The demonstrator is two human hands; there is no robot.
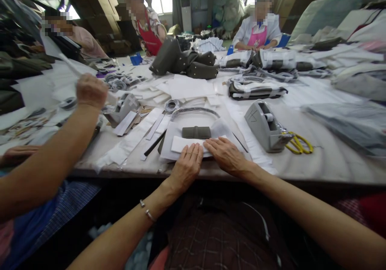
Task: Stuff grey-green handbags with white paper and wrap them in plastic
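My left hand [187, 166] lies flat, fingers stretched out, on a white folded strip [180, 143] of foam or paper. My right hand [226, 154] rests beside it with fingers extended over the strip's right end, so that end is hidden. Beneath the strip is a thin white sheet [170, 154], spread over what looks like a dark bag lying flat. Just beyond the strip sits a grey-green padded piece [196, 132] with a band round its middle. A wrapped curved handle [196, 110] arcs behind it.
A grey tape dispenser [263, 127] and yellow-handled scissors [301, 143] lie to the right; another dispenser [123, 107] stands left. A co-worker's hand [90, 91] and arm reach in from the left. Dark bags [187, 61] and white sheets [193, 86] cover the table's far part. Several co-workers are around the table.
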